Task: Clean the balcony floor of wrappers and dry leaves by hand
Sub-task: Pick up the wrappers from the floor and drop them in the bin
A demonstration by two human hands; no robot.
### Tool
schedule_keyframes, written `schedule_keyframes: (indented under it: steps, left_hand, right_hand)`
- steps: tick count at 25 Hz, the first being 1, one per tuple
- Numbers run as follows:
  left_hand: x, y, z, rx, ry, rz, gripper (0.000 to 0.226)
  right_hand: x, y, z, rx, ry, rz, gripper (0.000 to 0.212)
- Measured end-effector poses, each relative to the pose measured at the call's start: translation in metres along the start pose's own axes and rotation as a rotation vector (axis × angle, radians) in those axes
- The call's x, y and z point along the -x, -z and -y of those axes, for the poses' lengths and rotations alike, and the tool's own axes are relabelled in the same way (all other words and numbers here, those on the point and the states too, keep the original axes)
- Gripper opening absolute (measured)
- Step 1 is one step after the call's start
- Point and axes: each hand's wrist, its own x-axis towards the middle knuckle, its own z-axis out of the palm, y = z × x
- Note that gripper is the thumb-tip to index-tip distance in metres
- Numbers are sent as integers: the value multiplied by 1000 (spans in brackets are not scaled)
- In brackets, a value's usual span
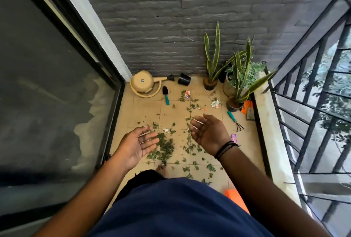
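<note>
Left hand (137,143) and right hand (208,132) hovered palms-up, fingers spread, holding nothing. The heap of dry green leaves (163,147) lay on the tan tiled floor (144,110) just right of the left fingers (150,138), nearer that hand.

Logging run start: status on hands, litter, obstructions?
Left hand, right hand open, palms up, empty. Dry leaves and wrappers on floor tiles. Trowel, hand rake among litter.

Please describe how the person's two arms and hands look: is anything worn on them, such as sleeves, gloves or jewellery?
Both forearms are bare, with no sleeves in view, and neither hand wears a glove. The right hand has several thin black bands round its wrist, like cords or slim bracelets. The left hand and its wrist carry nothing. No rings or watch can be seen.
</note>
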Motion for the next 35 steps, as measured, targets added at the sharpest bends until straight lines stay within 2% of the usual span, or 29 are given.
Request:
schedule_keyframes:
  steps: [6,10,14,20,23,27,29,32,35]
  left_hand:
    - [-57,29,-23,-131,40,-8,20]
    - [-109,37,-2,-269,186,-37,17]
    - [-178,37,39,-296,274,-62,20]
    - [-364,43,163,-380,354,-168,10]
    - [-463,51,220,-491,310,-108,7]
    - [-553,89,317,-612,358,-230,8]
    - [-575,105,351,-716,346,-218,10]
    - [-602,104,361,-794,255,-175,10]
    - [-643,95,343,-1275,-110,-225,9]
  right_hand:
    - [-53,-43,-37,-4,-69,-151,32]
    - [-94,-36,-64,-50,-127,-273,31]
    - [-150,-4,-102,62,-226,-327,26]
    - [-340,92,-169,104,-372,-395,30]
    - [-441,128,-191,211,-358,-329,27]
    - [-538,183,-225,366,-376,-231,25]
    - [-560,205,-242,381,-375,-271,27]
    - [-579,227,-265,381,-383,-336,29]
    - [-599,236,-277,408,-407,-346,27]
